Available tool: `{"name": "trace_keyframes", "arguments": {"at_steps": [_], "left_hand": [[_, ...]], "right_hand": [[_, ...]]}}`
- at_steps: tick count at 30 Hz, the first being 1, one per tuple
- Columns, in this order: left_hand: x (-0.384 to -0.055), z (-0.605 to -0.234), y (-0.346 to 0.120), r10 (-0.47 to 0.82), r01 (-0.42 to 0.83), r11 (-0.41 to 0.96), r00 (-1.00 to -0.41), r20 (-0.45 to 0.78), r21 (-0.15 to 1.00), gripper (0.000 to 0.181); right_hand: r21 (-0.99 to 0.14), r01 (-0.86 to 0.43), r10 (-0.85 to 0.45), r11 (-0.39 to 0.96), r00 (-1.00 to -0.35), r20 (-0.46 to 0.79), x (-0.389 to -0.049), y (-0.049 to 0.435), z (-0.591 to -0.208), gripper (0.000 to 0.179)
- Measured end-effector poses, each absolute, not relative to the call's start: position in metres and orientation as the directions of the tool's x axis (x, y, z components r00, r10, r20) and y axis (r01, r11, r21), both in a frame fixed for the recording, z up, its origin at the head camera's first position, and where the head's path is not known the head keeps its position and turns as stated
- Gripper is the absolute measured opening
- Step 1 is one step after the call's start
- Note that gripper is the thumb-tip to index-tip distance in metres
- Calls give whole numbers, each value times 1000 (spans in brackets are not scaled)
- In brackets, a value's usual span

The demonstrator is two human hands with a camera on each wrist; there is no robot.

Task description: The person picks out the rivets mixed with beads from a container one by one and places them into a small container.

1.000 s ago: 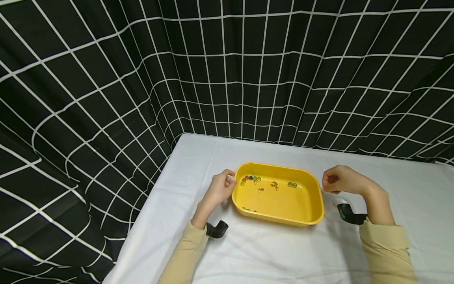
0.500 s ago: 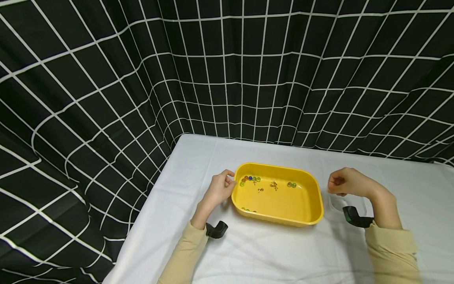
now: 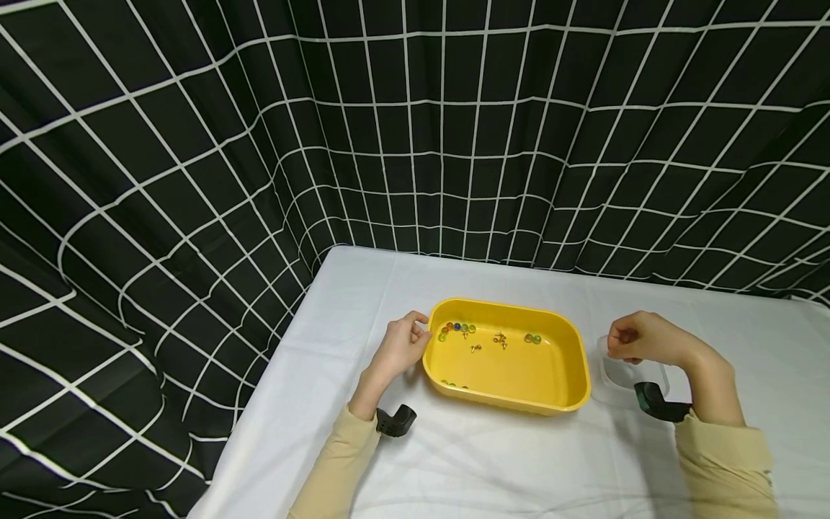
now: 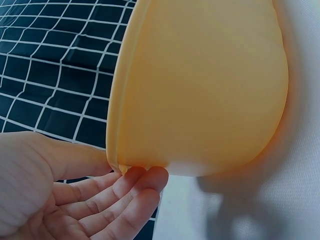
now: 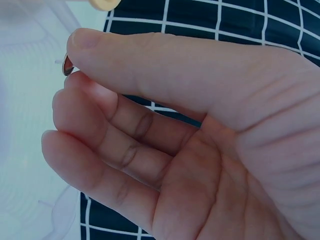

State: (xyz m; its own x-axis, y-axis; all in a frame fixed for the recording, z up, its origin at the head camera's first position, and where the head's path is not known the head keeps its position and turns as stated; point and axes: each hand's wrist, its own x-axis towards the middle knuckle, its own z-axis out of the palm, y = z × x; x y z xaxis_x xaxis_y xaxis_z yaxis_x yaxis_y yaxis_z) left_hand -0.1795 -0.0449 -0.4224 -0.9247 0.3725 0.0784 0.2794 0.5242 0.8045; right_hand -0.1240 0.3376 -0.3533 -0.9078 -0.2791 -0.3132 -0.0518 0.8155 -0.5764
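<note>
My left hand (image 3: 403, 342) grips the rim of a yellow plastic tub (image 3: 519, 371) at its left end, thumb and fingertips pinching the edge in the left wrist view. Inside the tub lie glass marbles (image 3: 457, 326), mostly along the far left wall, and several small gold thumbtacks (image 3: 501, 338) near the middle. To the right of the tub, my right hand (image 3: 655, 337) is over a clear plastic container (image 3: 664, 375). Between its thumb and index finger it pinches a gold thumbtack (image 5: 68, 65), mostly hidden by the thumb.
A white cloth (image 3: 506, 461) covers the table. Black curtains with a white grid (image 3: 480, 130) hang behind and to the left. Two marbles (image 3: 532, 339) sit together on the tub's right side. Each wrist wears a black camera mount (image 3: 397, 421).
My right hand has moved from the tub's right rim to the right and slightly nearer, over the clear container, which now shows more. My left hand stays on the rim.
</note>
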Motion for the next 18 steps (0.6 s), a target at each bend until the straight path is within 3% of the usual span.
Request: {"name": "trace_keyframes", "arguments": {"at_steps": [18], "left_hand": [[-179,-423,-46,380,287,519,-921,84,805,25]], "right_hand": [[-588,-28,-270,808,-905,-328,-121,346,-356,10]]}}
